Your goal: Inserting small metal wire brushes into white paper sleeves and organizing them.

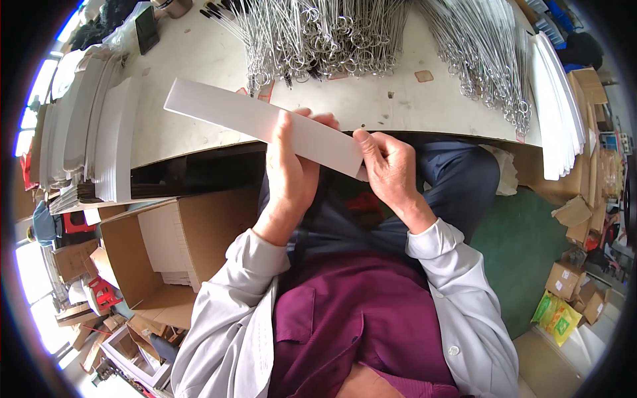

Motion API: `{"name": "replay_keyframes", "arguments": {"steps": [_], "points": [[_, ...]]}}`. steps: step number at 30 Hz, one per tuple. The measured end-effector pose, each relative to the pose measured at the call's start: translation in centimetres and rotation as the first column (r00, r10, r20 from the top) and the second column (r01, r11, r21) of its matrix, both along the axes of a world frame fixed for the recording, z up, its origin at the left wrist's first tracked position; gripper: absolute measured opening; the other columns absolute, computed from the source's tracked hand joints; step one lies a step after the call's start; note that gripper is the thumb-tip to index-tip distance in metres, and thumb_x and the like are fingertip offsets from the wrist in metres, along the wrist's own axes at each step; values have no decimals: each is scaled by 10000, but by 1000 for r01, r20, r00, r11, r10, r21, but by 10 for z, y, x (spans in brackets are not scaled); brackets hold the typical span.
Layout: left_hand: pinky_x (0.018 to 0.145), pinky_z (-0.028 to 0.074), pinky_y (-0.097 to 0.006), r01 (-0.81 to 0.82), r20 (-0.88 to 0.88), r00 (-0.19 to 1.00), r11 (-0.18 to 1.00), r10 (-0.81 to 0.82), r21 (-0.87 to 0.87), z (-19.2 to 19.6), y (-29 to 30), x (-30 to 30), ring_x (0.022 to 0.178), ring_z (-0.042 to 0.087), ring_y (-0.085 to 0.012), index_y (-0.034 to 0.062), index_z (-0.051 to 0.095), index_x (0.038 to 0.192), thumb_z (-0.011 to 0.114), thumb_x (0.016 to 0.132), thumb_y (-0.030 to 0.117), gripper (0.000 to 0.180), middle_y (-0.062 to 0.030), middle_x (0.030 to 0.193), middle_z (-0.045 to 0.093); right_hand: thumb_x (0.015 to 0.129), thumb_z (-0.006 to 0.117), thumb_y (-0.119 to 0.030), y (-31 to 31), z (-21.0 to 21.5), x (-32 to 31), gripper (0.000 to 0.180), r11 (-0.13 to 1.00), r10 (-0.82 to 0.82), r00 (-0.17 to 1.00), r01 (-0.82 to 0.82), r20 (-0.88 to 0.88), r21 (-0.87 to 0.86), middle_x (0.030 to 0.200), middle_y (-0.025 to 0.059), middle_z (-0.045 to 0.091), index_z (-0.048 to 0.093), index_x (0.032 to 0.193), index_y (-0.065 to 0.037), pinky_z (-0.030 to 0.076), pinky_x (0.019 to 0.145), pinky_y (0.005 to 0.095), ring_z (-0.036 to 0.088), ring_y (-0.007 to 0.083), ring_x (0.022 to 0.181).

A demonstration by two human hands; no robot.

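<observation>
A long, narrow white box [229, 117] lies slantwise across my hands, just in front of the table's near edge. Around its middle my left hand [290, 166] is closed, thumb on top and fingertips showing at the far side. My right hand [391, 166] pinches the box's near right end between thumb and fingers; what the fingers do underneath is hidden. Beyond the box, a big pile of thin wire brushes [325, 40] with looped metal ends and some dark bristles lies on the table [192, 63]. A second bundle of looped wire rods [481, 56] lies to its right.
Stacked flat white cartons [114, 142] stand at the table's left edge, and more white cartons [557, 109] at the right. An open cardboard box [189, 232] holding white cartons sits below left. A yellow-green packet [556, 317] lies at lower right.
</observation>
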State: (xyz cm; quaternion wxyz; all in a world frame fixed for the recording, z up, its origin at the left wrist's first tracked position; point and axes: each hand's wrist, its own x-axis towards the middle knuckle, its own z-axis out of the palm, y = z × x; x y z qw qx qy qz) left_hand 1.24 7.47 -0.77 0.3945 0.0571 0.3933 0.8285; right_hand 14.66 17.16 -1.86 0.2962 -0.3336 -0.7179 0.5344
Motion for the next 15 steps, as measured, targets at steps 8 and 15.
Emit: {"name": "replay_keyframes", "arguments": {"steps": [8,15], "points": [[934,544,-420,-28,-894,-192,913,-404,-407,57,-58,-4,1009,693,-352,-14,657,1174,857,741,142,501,-200,1089,697,949,752,-300,20,22,23,351,970,55,998,-59,22,235,602,113,628,671,767,-12,457,489,319,608,184,501],[719,560,-407,-63,-681,-413,765,-605,-641,32,-31,-17,816,676,-317,21,553,1313,840,723,203,681,-124,897,632,906,795,-275,8,21,23,268,906,142,990,-130,0,404,691,98,668,698,862,-29,508,550,304,665,196,596]]}}
